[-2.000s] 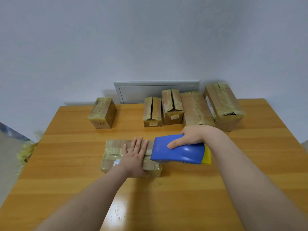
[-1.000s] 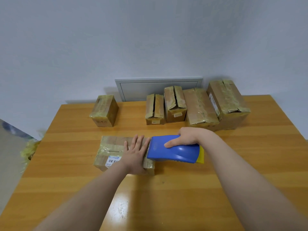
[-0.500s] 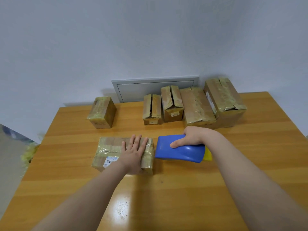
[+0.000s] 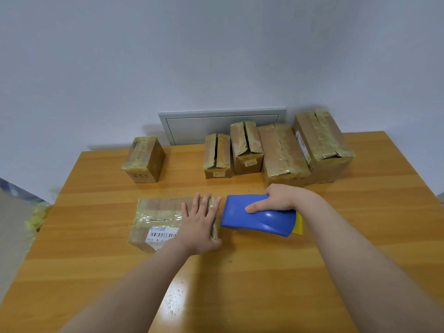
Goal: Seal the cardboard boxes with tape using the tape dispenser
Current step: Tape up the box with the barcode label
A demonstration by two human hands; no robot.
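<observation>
One flat brown box (image 4: pixel 163 203) on counter (image 4: pixel 264 272), glossy yellowish tape (image 4: pixel 156 216) across top, barcode label (image 4: pixel 162 234) on near side. Left grip (image 4: pixel 199 224) released, pressed flat on its right end. Right grip (image 4: pixel 278 198) grasping blue dispenser (image 4: pixel 259 219) just right.

Two bare forearms (image 4: pixel 134 292), bare hands (image 4: pixel 199 227)

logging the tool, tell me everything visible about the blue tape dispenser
The tape dispenser is a blue, glossy, rounded shell that looks like plastic, with a yellow part showing at its right end. It lies left to right, low over the table, its left end close beside the taped box; contact there is unclear. The right hand grips it from the far side, index finger along its top. No tape roll shows.
</observation>
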